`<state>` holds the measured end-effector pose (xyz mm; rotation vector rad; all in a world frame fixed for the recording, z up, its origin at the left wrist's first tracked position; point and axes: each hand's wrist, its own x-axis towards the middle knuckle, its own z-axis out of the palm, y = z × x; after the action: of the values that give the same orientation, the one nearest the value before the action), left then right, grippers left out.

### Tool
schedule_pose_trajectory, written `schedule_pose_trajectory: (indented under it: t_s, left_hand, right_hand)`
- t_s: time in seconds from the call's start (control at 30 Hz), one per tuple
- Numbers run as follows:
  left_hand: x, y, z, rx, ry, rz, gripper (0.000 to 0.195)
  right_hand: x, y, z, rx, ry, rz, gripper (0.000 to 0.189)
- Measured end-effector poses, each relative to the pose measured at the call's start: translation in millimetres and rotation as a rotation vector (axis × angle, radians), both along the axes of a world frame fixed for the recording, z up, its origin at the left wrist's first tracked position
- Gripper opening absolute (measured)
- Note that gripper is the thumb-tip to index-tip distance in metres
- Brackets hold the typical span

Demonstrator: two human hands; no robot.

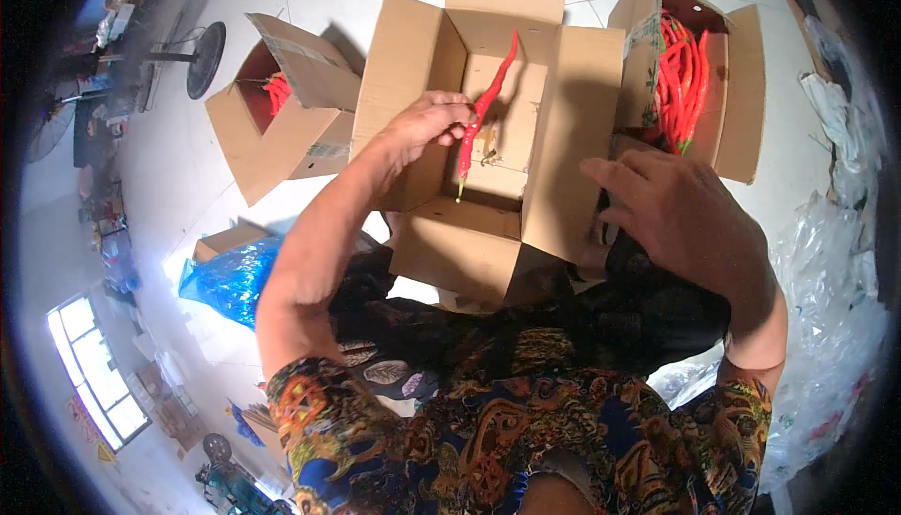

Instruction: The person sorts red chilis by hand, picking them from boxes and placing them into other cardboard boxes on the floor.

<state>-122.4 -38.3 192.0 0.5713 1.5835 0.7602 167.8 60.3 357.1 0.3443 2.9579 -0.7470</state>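
My left hand (438,118) pinches a long red chili pepper (486,101) near its middle, its green stem pointing toward me. The pepper hangs over an open cardboard box (486,240) between my legs. On the floor of that box lies a small scrap of dried plant matter (488,145). My right hand (644,191) hovers to the right of the box, fingers bent and apart, with nothing visible in it. Just beyond it stands a second cardboard box (739,92) holding a heap of red chili peppers (679,78).
At the left, another cardboard box (281,156) contains red chili peppers (276,92). A blue plastic bag (236,279) lies beside my left arm. Clear plastic sheeting (816,325) is piled on the right. A round black stand base (206,61) is at the far left.
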Motion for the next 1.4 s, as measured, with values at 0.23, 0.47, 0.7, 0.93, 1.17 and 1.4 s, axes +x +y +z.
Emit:
schedule_pose_trajectory:
  t_s: [0.23, 0.47, 0.7, 0.93, 1.17, 1.4]
  left_hand:
    - [16, -48, 105, 0.176, -0.381, 0.037, 0.017]
    - [49, -73, 154, 0.320, -0.447, -0.003, 0.023]
    - [62, -86, 155, 0.398, -0.401, 0.073, 0.032]
    - [72, -87, 154, 0.397, -0.216, 0.109, 0.030]
    - [72, -86, 157, 0.345, -0.009, 0.075, 0.027]
    - [73, -85, 151, 0.340, 0.041, 0.089, 0.027]
  right_hand:
    - [-21, 19, -37, -0.262, 0.181, -0.117, 0.029]
    - [-58, 23, -17, -1.194, 0.235, -0.298, 0.041]
    - [-76, 1, -16, -1.376, 0.412, -0.272, 0.029]
    - [-78, -3, -16, -1.248, 0.459, -0.298, 0.022]
    - [-73, -8, -7, -1.215, 0.442, -0.213, 0.034]
    - [-72, -7, -9, -1.185, 0.470, -0.201, 0.032]
